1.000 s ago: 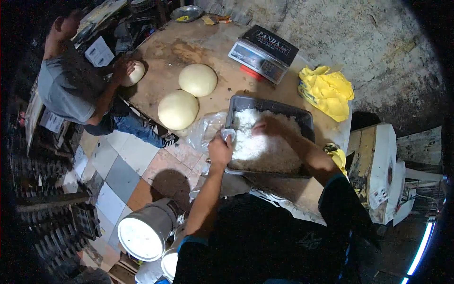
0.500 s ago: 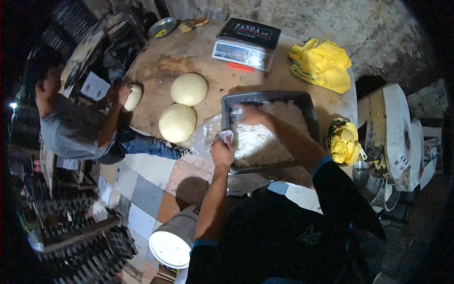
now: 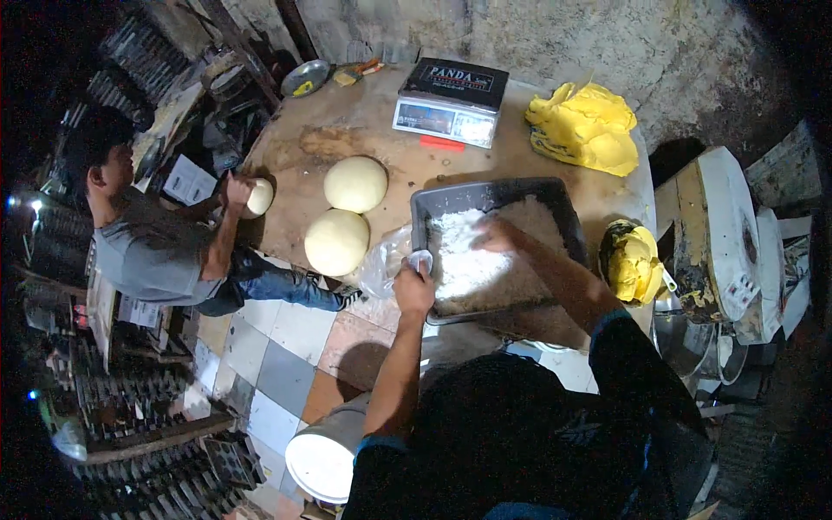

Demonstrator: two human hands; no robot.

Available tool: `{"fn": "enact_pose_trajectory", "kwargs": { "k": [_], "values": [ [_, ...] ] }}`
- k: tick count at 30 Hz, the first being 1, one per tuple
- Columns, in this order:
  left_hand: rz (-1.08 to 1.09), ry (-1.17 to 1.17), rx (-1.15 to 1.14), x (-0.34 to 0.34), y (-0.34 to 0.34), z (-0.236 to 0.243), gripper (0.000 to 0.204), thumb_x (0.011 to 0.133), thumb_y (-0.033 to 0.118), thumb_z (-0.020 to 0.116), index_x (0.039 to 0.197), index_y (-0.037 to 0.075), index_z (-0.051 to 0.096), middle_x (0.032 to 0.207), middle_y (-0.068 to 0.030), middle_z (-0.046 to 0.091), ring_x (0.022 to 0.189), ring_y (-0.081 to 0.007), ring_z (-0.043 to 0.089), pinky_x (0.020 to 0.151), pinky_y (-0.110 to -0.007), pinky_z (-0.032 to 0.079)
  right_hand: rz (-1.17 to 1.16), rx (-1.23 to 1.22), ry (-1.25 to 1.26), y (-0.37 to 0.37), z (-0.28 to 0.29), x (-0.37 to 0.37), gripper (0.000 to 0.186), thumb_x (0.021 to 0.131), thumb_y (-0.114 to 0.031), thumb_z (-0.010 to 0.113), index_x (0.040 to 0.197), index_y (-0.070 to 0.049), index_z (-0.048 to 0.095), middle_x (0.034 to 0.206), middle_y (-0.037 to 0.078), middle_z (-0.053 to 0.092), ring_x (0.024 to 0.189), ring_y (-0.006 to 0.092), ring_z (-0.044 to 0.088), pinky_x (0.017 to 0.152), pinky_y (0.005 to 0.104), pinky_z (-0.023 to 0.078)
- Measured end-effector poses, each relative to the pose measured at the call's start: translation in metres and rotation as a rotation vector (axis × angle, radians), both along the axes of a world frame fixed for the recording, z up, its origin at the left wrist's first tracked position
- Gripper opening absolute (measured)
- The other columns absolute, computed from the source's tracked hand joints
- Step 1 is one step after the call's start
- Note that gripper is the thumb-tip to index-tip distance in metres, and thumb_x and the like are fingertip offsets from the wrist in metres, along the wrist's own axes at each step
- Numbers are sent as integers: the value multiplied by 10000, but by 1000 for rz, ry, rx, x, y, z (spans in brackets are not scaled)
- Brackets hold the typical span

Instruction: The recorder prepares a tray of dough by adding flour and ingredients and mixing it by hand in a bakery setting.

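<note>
A dark rectangular tub (image 3: pixel 575 227) stands at the table's near edge with white powder (image 3: pixel 459 247) in its left part and a browner, crumbly layer on the right. My right hand (image 3: pixel 497 236) is over the powder inside the tub, fingers apart and pointing left, a little blurred. Outside the tub's near-left corner, my left hand (image 3: pixel 414 288) is closed on the bunched edge of a clear plastic bag (image 3: pixel 379 267). The bag hangs left of the tub, beside two round dough balls (image 3: pixel 355 184).
A black-topped scale (image 3: pixel 451 97) stands at the back. Yellow fat lies in a heap (image 3: pixel 589 130) and fills a bowl (image 3: pixel 631 264) at right. Across the table's left edge, another person (image 3: pixel 160 251) handles a smaller dough ball (image 3: pixel 260 198). A white-lidded bucket (image 3: pixel 321 464) is below.
My right hand has moved slightly right and down over the powder. The left hand keeps its hold on the bag. The whole view has shifted a little.
</note>
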State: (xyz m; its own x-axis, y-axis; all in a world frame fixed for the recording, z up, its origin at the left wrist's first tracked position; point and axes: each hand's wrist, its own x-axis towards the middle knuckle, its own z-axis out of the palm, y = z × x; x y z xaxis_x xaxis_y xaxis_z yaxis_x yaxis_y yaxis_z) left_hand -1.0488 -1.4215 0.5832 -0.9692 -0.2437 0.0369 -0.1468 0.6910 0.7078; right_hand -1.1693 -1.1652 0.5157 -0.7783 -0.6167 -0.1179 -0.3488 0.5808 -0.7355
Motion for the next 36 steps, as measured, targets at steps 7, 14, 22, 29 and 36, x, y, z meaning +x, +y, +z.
{"fn": "enact_pose_trajectory", "kwargs": {
  "k": [7, 14, 22, 29, 36],
  "values": [
    [-18, -27, -37, -11, 25, 6, 384, 877, 265, 519, 1038, -83, 546, 849, -305, 622, 790, -451, 617, 721, -496, 495, -146, 385, 168, 38, 27, -45, 651, 695, -445, 744, 1130, 13, 587, 1034, 234, 635, 1007, 341, 607, 880, 354, 492],
    [17, -49, -115, -11, 4, -3, 386, 873, 269, 525, 1036, -80, 555, 873, -298, 619, 833, -440, 613, 732, -497, 491, 8, 382, -106, -69, 25, -15, 799, 647, -438, 771, 1295, -64, 494, 1308, 180, 496, 1209, 307, 469, 1032, 366, 363],
    [-15, -56, -82, -10, 23, -11, 372, 884, 325, 498, 919, -38, 570, 845, -260, 628, 786, -436, 619, 719, -496, 501, 122, 470, 263, 132, -105, -64, 340, 716, -342, 679, 823, -22, 632, 958, 146, 644, 814, 273, 599, 736, 422, 489],
    [-2, -23, -31, -2, 19, 0, 340, 873, 266, 523, 1007, -46, 512, 803, -277, 628, 745, -441, 622, 689, -508, 507, -113, 284, -160, 179, -110, -70, 563, 722, -415, 697, 1091, -14, 555, 1137, 194, 574, 976, 340, 577, 860, 496, 456],
    [11, -42, -73, -13, 14, 0, 403, 865, 272, 525, 1086, -64, 508, 823, -290, 626, 756, -445, 622, 701, -503, 509, -496, 59, -542, 76, -27, -50, 687, 664, -354, 810, 1208, -16, 560, 1126, 132, 616, 985, 212, 587, 852, 368, 469]
  ]
}}
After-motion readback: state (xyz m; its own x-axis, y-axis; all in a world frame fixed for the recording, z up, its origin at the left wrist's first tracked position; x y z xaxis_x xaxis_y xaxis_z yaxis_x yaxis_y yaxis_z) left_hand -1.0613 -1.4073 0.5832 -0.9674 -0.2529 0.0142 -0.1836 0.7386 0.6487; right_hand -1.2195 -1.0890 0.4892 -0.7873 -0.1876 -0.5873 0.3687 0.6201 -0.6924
